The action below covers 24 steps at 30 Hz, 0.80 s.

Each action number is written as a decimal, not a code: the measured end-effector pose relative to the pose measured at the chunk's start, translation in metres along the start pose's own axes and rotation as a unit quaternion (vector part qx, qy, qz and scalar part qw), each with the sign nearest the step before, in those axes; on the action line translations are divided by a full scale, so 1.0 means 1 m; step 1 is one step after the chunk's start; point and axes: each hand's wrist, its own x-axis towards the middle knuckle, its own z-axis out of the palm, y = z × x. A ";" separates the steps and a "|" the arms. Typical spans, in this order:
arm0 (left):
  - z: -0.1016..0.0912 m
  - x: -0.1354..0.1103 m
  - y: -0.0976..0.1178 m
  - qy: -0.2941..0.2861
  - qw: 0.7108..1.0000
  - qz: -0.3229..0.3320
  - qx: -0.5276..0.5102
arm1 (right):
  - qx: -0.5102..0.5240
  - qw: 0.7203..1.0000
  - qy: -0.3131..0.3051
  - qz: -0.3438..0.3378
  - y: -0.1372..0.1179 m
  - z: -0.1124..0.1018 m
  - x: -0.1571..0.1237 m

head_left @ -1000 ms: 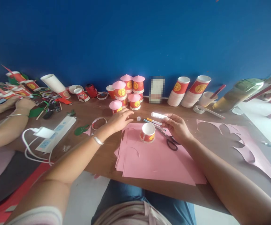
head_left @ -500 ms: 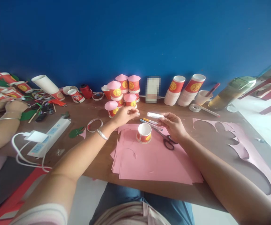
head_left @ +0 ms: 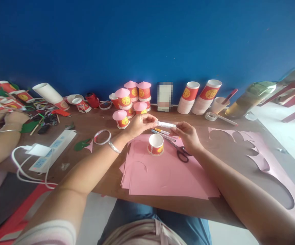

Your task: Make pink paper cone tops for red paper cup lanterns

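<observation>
A small white tube (head_left: pixel 166 124) with faint print, much like a glue tube, is held level above the table. My right hand (head_left: pixel 189 136) grips its right end between thumb and fingers. At the other end, the fingertips of my left hand (head_left: pixel 141 124) are pinched on the tube's tip. Below them a short red and white paper cup (head_left: pixel 155 149), open side up, stands on a stack of pink paper (head_left: pixel 168 180). Black-handled scissors (head_left: pixel 182 156) and a few pens (head_left: pixel 164 132) lie beside the cup, just under my right hand.
Cups with pink cone tops (head_left: pixel 131 92) stand by the blue wall, with cup stacks (head_left: pixel 188 98) further right. A power strip (head_left: pixel 53 149) with cables lies left, near a co-worker's hands (head_left: pixel 16 117). Cut pink paper (head_left: pixel 272 166) and a bottle (head_left: pixel 250 98) are on the right.
My left hand has moved right and closed its fingertips on the left end of the white tube, where it was apart before. My right hand still holds the tube.
</observation>
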 end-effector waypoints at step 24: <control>-0.005 -0.059 -0.019 -0.052 0.992 0.063 0.093 | -0.466 0.876 0.069 -0.102 0.021 -0.038 0.019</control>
